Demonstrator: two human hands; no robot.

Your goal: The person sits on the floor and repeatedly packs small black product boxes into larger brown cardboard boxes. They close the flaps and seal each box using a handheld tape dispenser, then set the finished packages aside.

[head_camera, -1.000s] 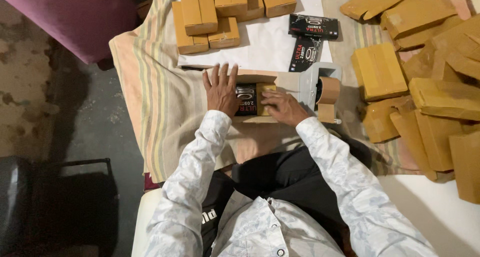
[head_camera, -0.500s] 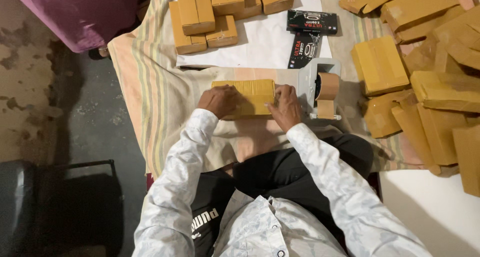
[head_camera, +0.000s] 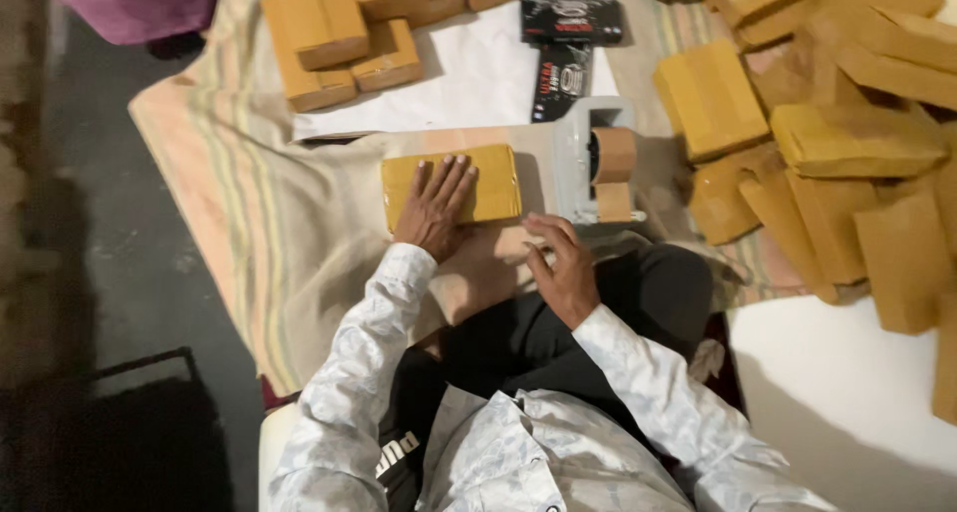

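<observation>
Striped beige and pink cloth (head_camera: 249, 223) covers a dark floor, seen from a head camera looking straight down at a seated person in a pale patterned shirt.

Centre of the frame: a flat rectangular parcel wrapped in mustard-brown paper (head_camera: 454, 185) lies on the cloth. The left hand (head_camera: 436, 208) rests flat on it, fingers spread, pressing it down. The right hand (head_camera: 565, 270) hovers just below and right of the parcel, fingers loosely curled, gripping nothing that can be seen. The two hands are apart.

Just right of the parcel stands a grey tape dispenser (head_camera: 595, 163) loaded with a brown roll.

The wrapping looks finished and the sealing step seems in hand; taping would call for the right hand to reach the dispenser while the left keeps the paper from springing open.

Upper centre: two black rectangular cartons with pale print (head_camera: 566, 43) lie on a white sheet (head_camera: 469, 78), one lengthwise, one upright. Upper left: a stack of brown-wrapped parcels (head_camera: 334, 38). Right side, top to bottom: a loose heap of similar brown parcels (head_camera: 847, 143), some overlapping.
</observation>
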